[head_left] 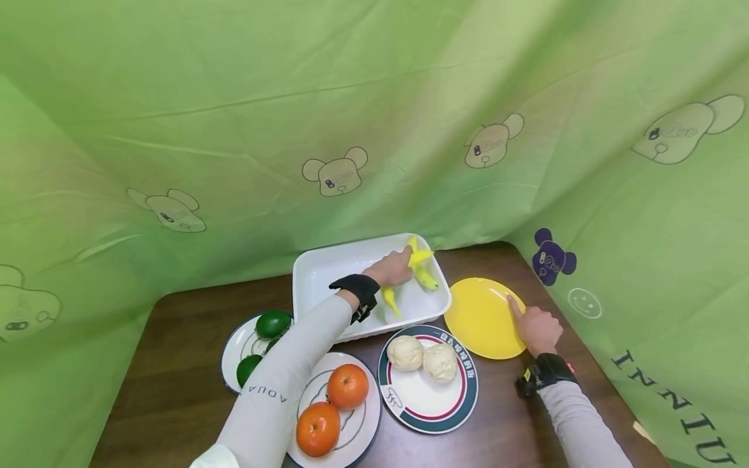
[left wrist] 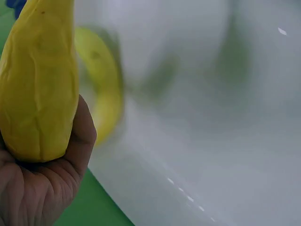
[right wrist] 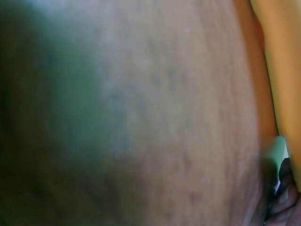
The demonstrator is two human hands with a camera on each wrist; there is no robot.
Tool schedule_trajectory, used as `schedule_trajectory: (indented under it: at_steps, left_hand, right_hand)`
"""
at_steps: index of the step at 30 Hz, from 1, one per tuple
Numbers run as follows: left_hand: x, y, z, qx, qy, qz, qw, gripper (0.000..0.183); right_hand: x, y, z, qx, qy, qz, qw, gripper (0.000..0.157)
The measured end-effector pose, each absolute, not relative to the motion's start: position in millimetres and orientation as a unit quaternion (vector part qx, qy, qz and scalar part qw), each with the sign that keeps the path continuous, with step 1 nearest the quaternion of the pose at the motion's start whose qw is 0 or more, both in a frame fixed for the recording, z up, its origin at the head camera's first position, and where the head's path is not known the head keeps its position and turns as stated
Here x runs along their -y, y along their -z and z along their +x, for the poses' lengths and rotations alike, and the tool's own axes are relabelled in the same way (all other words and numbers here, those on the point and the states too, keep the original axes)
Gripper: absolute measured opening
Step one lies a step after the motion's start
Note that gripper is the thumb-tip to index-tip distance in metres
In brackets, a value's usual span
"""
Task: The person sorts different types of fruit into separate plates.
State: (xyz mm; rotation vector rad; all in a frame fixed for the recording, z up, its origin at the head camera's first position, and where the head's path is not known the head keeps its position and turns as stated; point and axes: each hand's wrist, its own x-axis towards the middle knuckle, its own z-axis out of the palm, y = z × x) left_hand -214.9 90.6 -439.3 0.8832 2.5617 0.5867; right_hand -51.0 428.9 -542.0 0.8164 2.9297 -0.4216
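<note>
My left hand (head_left: 391, 268) is over the right part of a white tray (head_left: 318, 260) and grips a yellow banana (left wrist: 40, 89). Its ends stick out on both sides of the hand in the head view. Another banana (head_left: 426, 278), yellow-green, lies in the tray just beyond the fingers. On the right, my right hand (head_left: 539, 330) holds the rim of a yellow plate (head_left: 476, 312), thumb on top. In the right wrist view, curled fingers (right wrist: 284, 197) show at the plate's underside.
White buns (head_left: 422, 359) sit on a blue-rimmed plate (head_left: 433, 413) before the tray. Orange fruits (head_left: 333, 409) lie on another plate (head_left: 365, 426), and dark green fruits (head_left: 273, 324) on a plate (head_left: 234, 348) further left, partly behind my left sleeve. A green curtain (head_left: 246, 130) surrounds the table.
</note>
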Motion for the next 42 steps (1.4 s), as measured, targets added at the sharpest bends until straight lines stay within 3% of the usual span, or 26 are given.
schedule_trajectory:
  at_steps: [11, 18, 26, 35, 42]
  left_hand:
    - [-191, 416, -157, -0.834, -0.393, 0.328, 0.206, 0.039]
    - [-240, 440, -127, -0.879, -0.219, 0.360, 0.222, 0.056]
    - [-251, 459, -113, -0.911, -0.114, 0.318, 0.238, 0.064]
    - [-240, 459, -123, -0.910, -0.119, 0.340, 0.206, 0.070]
    - [-221, 446, -152, -0.892, -0.224, 0.381, 0.098, 0.031]
  right_hand:
    - [-424, 543, -51, -0.953, 0.124, 0.274, 0.037, 0.104]
    - [-415, 546, -53, -0.952, 0.128, 0.277, 0.016, 0.100]
    - [-416, 546, -48, -0.953, 0.118, 0.278, -0.014, 0.075]
    - [-417, 544, -53, -0.951, 0.107, 0.291, -0.010, 0.091]
    - [-419, 547, -51, -0.951, 0.112, 0.289, 0.000, 0.096]
